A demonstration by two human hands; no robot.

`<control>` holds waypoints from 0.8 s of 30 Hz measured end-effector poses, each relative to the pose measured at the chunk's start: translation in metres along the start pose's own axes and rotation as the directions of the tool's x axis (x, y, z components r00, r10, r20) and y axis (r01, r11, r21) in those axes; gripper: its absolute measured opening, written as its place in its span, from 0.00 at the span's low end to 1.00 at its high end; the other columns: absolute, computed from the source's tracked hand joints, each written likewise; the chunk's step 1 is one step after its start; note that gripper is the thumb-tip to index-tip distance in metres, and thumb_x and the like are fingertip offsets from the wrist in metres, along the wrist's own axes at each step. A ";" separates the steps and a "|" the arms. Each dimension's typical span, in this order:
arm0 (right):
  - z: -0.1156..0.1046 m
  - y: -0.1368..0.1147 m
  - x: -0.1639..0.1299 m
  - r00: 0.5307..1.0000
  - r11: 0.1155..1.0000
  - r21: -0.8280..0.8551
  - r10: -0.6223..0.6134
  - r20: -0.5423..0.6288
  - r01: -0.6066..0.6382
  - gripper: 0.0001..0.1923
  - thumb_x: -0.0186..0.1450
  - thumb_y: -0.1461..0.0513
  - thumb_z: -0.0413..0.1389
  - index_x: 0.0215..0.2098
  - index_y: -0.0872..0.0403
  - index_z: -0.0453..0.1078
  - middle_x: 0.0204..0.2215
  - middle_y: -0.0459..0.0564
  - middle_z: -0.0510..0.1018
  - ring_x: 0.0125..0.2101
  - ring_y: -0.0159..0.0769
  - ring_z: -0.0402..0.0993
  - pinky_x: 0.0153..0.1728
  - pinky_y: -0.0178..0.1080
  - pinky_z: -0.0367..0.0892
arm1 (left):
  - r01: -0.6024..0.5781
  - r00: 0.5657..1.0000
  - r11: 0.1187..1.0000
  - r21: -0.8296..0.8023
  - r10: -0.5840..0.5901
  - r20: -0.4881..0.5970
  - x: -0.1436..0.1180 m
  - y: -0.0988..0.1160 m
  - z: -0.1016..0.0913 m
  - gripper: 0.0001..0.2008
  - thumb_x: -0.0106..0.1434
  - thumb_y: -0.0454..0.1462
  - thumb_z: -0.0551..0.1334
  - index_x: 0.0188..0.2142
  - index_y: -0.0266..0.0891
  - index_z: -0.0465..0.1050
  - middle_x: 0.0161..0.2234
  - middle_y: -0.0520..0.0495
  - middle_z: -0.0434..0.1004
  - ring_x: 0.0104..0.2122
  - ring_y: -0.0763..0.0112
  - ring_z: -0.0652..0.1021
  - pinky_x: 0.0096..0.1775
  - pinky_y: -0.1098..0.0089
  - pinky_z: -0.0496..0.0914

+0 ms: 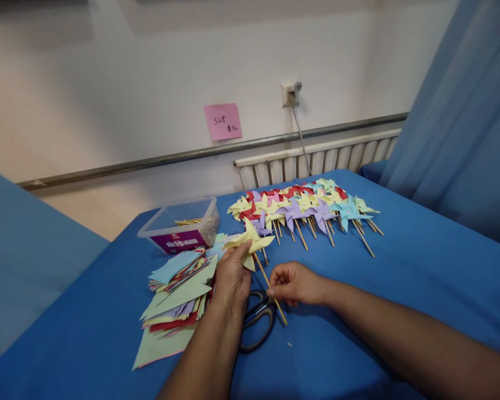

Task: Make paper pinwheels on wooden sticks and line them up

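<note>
Left hand reaches forward palm down, fingertips pinching the yellow pinwheel head above the blue table; right hand curled, thumb and forefinger pinching its wooden stick mid-length. Scissors lie under both wrists, blades hidden. Paper stack partly covered by left forearm

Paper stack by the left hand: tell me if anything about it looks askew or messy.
The paper stack is untidy: sheets fan out at different angles, corners jutting. The scissors lie partly hidden under the left hand. The pinwheels lie in an orderly overlapping row.
</note>
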State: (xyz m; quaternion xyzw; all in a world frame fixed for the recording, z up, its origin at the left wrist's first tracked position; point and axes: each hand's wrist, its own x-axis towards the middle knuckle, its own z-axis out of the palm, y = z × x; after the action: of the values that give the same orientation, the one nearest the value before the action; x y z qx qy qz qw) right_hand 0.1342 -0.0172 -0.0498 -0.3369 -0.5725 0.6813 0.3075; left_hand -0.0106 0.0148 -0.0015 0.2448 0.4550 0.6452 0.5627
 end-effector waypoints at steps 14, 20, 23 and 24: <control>-0.008 -0.004 -0.001 0.999 0.999 -0.031 0.007 -0.051 -0.009 0.22 0.52 0.47 0.64 0.25 0.54 0.64 0.12 0.36 0.66 0.11 0.23 0.58 0.13 0.29 0.55 | 0.104 0.987 0.990 -0.091 -0.091 0.134 -0.012 0.004 0.010 0.10 0.54 0.36 0.67 0.36 0.35 0.76 0.30 0.47 0.80 0.26 0.71 0.78 0.31 0.71 0.72; -0.039 -0.011 0.001 0.947 0.994 -0.097 0.009 -0.321 -0.043 0.18 0.54 0.50 0.62 0.23 0.53 0.63 0.10 0.37 0.65 0.10 0.23 0.56 0.12 0.29 0.51 | 0.214 0.975 0.976 -0.025 -0.213 0.056 -0.011 0.006 0.006 0.09 0.55 0.35 0.66 0.36 0.33 0.76 0.32 0.44 0.80 0.28 0.72 0.79 0.31 0.74 0.71; -0.057 -0.012 0.003 0.894 0.975 -0.184 0.027 -0.447 -0.122 0.16 0.57 0.52 0.59 0.22 0.53 0.61 0.10 0.37 0.64 0.10 0.23 0.56 0.13 0.30 0.53 | 0.212 0.976 0.977 -0.008 -0.212 0.049 -0.012 0.005 0.005 0.09 0.53 0.32 0.67 0.36 0.33 0.76 0.31 0.45 0.80 0.26 0.74 0.78 0.30 0.75 0.71; -0.061 -0.012 0.003 0.891 0.969 -0.199 0.039 -0.453 -0.143 0.16 0.57 0.53 0.59 0.21 0.52 0.61 0.10 0.37 0.63 0.10 0.24 0.56 0.12 0.30 0.52 | 0.213 0.976 0.977 -0.003 -0.213 0.047 -0.012 0.004 0.005 0.09 0.53 0.32 0.67 0.35 0.33 0.76 0.30 0.45 0.80 0.26 0.75 0.78 0.29 0.75 0.70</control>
State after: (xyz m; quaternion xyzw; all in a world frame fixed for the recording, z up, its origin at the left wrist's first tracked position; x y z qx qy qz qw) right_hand 0.1822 0.0225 -0.0456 -0.5434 -0.5442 0.5299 0.3574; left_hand -0.0059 0.0054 0.0065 0.2074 0.4628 0.5771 0.6402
